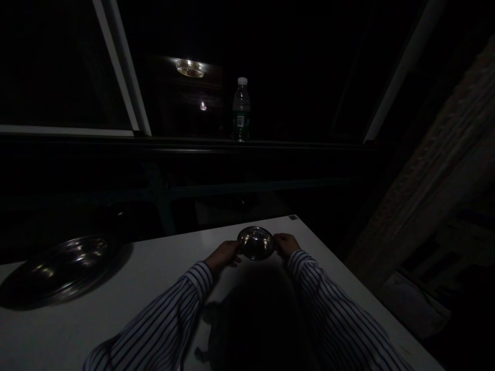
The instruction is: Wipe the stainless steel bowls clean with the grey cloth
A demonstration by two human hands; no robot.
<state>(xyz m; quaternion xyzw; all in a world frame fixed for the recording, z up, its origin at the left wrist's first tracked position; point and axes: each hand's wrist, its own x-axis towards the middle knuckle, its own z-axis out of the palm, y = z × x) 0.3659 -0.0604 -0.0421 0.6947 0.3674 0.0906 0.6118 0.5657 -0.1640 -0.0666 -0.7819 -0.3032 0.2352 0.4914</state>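
A small shiny metal bowl (256, 244) is held between my two hands near the far edge of the white table (166, 273). My left hand (226, 254) is closed on its left rim, some fingers showing below. On the opposite side my right hand (285, 244) grips the rim with the fingers curled in. The bowl's inside faces me and catches reflections. Whether its base touches the table I cannot tell. Dark shadow covers the tabletop below it.
Large metal dishes (58, 270), seemingly stacked, lie at the table's left. A bottle with a white cap (241, 111) stands on the window ledge beyond. A patterned curtain (429, 170) hangs at right. A small dark square tag (293, 217) marks the far right corner.
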